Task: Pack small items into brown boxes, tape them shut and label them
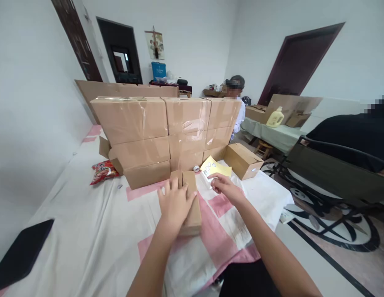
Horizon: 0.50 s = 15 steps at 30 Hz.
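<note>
A small cardboard box point(193, 220) lies in front of me on the cloth, with a dark slot between its flaps. Across its top rests my left hand point(174, 200), fingers spread and thumb along the right edge. My right hand point(224, 186) is just right of the box, its index finger stretched out and the other fingers curled. That fingertip is at a white pad point(205, 180) beside a yellow sheet point(221, 168) with small stickers on it. Nothing shows in the right hand. A small roll of tape point(196, 168) sits left of the sheet.
Behind the box stands a wall of stacked, taped cartons point(139, 144). An opened carton point(243, 161) is at the right, a red snack bag point(103, 171) at the left. A black tablet-like slab point(23, 253) lies near left. Two people are farther off, near a folding chair point(349, 177).
</note>
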### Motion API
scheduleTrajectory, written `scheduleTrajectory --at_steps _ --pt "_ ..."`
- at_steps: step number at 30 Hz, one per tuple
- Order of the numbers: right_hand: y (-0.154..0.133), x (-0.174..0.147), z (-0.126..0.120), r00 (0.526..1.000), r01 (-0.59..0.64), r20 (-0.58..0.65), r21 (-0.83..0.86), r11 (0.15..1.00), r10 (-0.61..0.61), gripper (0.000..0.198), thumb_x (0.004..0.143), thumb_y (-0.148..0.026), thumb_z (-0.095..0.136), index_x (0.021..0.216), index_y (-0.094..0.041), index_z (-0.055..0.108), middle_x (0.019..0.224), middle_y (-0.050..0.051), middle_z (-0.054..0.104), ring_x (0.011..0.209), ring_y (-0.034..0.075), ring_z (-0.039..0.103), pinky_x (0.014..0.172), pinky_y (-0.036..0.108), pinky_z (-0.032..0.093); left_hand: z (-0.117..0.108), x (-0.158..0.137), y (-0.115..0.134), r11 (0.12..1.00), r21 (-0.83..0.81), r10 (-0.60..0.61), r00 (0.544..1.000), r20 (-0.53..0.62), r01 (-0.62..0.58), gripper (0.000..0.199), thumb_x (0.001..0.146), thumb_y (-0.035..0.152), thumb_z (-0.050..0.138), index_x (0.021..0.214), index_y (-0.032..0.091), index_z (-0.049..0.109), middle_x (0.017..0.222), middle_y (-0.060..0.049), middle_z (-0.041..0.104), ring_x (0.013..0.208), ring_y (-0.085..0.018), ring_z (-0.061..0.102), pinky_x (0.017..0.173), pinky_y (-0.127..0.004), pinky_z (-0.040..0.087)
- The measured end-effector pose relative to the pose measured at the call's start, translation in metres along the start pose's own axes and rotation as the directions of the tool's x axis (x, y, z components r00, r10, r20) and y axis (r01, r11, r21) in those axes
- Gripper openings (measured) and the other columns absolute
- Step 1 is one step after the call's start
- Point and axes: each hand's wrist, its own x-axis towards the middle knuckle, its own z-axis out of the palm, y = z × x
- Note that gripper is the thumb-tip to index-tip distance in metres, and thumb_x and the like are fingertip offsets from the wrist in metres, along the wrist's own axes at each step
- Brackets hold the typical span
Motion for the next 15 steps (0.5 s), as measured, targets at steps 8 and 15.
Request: scheduleTrajectory --at_steps 8,15 --pt "-0.071 0.029 0.019 0.851 0.029 0.515 -0.247 0.969 0.106 0.096 0.077 -0.019 0.069 0.162 -0.024 0.026 0.068 -0.006 0.061 0.055 0.009 0.043 0.053 0.022 0.032 0.008 0.007 -0.028 0.964 -0.197 0.212 0.959 0.185 -0.175 0.06 0.099 0.06 0.036 0.156 0.039 0.036 0.171 -0.003 0.016 0.157 -0.034 0.015 0.115 -0.055 0.038" --pt "-0.064 0.07 0.029 0.842 0.048 0.505 -0.42 0.906 0.189 0.099 0.077 -0.017 0.064 0.165 -0.021 0.017 0.064 -0.007 0.059 0.051 0.009 0.041 0.048 0.022 0.03 0.007 0.002 -0.021 0.986 -0.133 0.126 0.977 0.17 -0.104 0.062 0.101 0.05 0.033 0.152 0.016 0.043 0.167 -0.014 0.029 0.133 -0.038 0.053 0.099 -0.049 0.053"
